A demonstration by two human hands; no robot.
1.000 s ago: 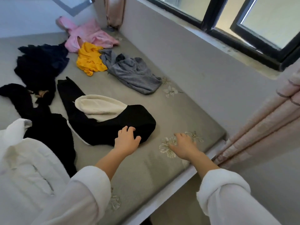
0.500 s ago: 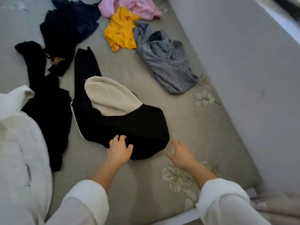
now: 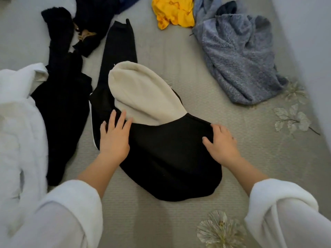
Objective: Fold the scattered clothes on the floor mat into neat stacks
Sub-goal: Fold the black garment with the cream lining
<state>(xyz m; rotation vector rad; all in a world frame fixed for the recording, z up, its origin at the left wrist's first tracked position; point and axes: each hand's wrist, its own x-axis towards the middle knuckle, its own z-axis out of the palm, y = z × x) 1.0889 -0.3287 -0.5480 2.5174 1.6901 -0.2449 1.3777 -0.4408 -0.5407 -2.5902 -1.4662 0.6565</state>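
Barely started, I judge: no folded stack shows anywhere on the floor mat (image 3: 161, 222). The black garment (image 3: 170, 158) with cream lining (image 3: 143, 97) lies mid-mat, unfolded. My left hand (image 3: 114, 138) presses flat on it, fingers spread, tips touching the lining. My right hand (image 3: 222, 144) has its fingers curled onto its right edge, seemingly gripping the fabric. Beyond the garment lie the yellow top (image 3: 173, 13) and grey fleece (image 3: 238, 56); left of it, a black fuzzy piece (image 3: 60, 108) and a white one (image 3: 16, 122), all loose. No readable writing; a gold trim (image 3: 84, 34) is illegible.
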